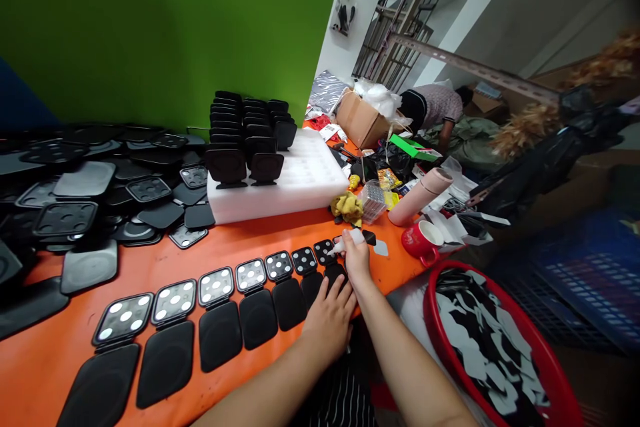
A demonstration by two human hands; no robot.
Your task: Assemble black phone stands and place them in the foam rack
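A row of several opened black cases [220, 310] lies along the front of the orange table [235, 250], each upper half bearing white dots. My left hand [329, 319] lies flat with fingers spread on the lower halves near the row's right end. My right hand [356, 257] is closed round a small white glue bottle [346, 242], its nozzle pointing left at the dotted half of the case at the right end [325, 251].
A heap of loose black case parts [80, 200] covers the left of the table. A white foam tray [300, 180] carries standing black pieces. A red mug [423, 240], pink cylinder [420, 195] and clutter sit right. A red basin [500, 347] holds scraps. Another person [435, 107] bends over behind.
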